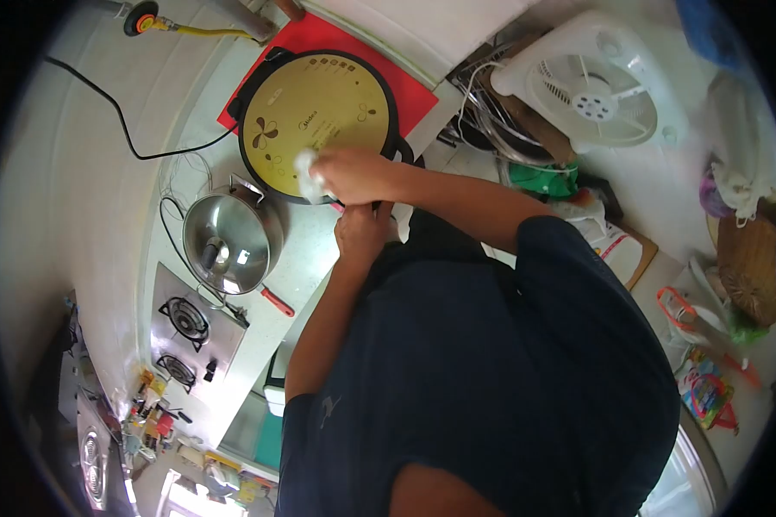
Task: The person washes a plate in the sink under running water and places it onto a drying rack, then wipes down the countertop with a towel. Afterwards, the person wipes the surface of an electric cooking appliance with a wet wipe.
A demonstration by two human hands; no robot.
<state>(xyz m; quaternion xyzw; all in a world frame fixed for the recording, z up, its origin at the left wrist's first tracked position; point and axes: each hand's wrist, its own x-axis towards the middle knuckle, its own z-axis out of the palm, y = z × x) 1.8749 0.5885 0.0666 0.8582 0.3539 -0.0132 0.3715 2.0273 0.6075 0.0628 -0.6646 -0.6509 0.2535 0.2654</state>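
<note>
A round electric pan (328,103) with a yellow-green patterned top and a black rim rests on a red mat (306,36) on the counter. My right hand (353,175) is closed on a white cloth (309,175), which touches the lower edge of the yellow top. Just below it, at the pan's near rim, is my left hand (362,233), its fingers bent close to the rim. Whatever those fingers hold, if anything, is hidden.
Left of my hands stands a steel pot with a glass lid (233,241), beside a red-handled tool (278,302). A gas stove (185,319) is farther along the counter (306,258). A black cord (121,121) runs to the pan. A white fan (591,86) is at the right.
</note>
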